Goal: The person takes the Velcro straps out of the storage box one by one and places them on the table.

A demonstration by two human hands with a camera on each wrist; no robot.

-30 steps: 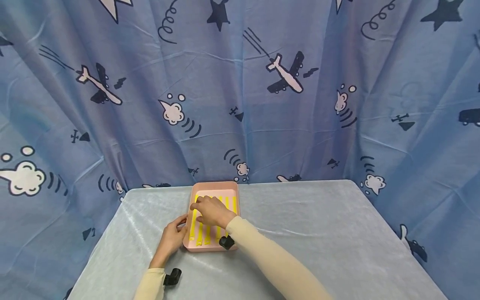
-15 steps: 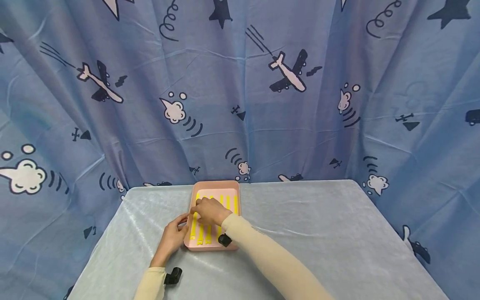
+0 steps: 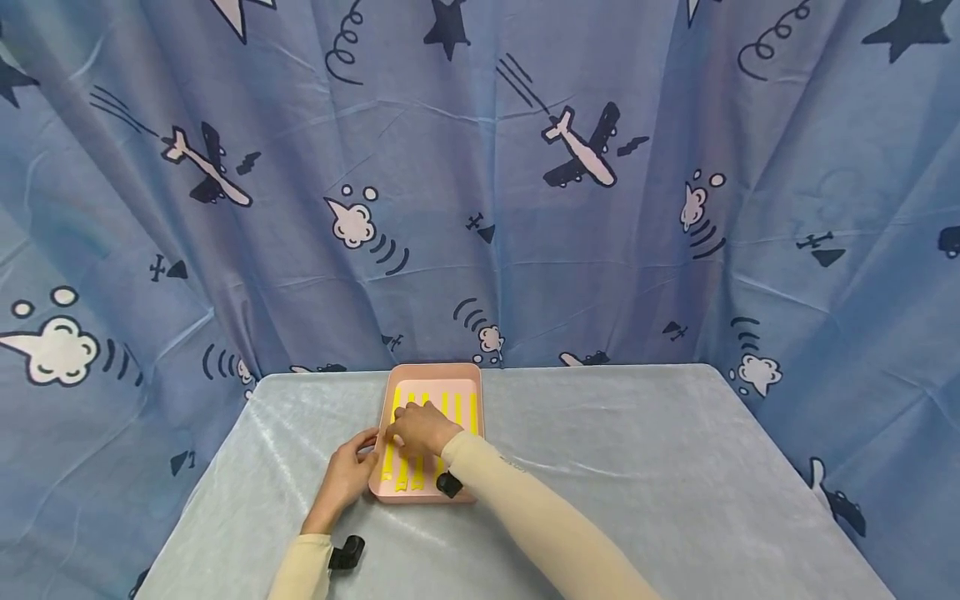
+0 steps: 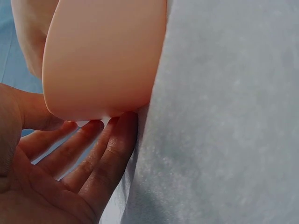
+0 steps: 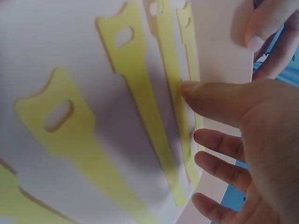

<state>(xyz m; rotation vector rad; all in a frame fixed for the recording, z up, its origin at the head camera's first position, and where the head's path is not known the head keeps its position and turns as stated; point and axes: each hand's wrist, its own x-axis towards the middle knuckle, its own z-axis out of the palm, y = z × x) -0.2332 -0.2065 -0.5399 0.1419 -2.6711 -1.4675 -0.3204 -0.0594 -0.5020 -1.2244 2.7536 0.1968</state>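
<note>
A pink tray holds several yellow hook-and-loop cable ties laid lengthwise side by side. In the right wrist view each cable tie has a wide head with an oval slot. My right hand reaches over the tray's left half. Its thumb touches the edge of one tie near the tray's left wall; the bent fingers lie beside the outermost tie, apart from the thumb. My left hand rests its fingertips against the tray's outer left wall, fingers extended.
The tray stands near the far edge of a table covered in pale grey cloth. A blue patterned curtain hangs behind the table. Black wrist cameras sit at both wrists.
My right hand has moved slightly toward the near side of the tray, its fingers shifting over the left ties. My left hand stays at the tray's side. The head view shifted slightly.
</note>
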